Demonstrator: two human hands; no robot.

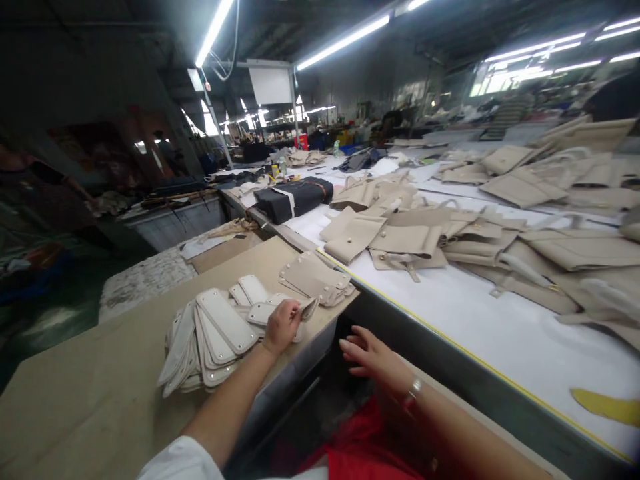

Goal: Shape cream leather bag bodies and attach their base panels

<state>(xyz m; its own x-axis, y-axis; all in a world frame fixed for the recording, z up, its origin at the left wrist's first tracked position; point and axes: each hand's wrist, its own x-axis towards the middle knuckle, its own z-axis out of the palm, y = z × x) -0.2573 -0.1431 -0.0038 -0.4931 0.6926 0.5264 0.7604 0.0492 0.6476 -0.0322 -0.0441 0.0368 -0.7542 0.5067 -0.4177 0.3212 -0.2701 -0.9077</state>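
Red cloth (367, 443) fills the foreground. Right hand (370, 355) hangs open and empty off the counter (100, 400) edge. Left hand (283, 325), the nearer, curls its grip on a pale tab (256, 313) atop the fanned pile (210, 340), the tab's long axis running leftward from the fingers.

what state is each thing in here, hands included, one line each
left hand: fingers curled, resting on the cream tabs; grip unclear
right hand: open, fingers spread, holding nothing
cream tabs: stacked, fanned out on the brown bench
beige flaps: low stack, untouched
bag panels: flat, loosely overlapping on the white table
dark fabric bundle: folded
ceiling tube lights: on
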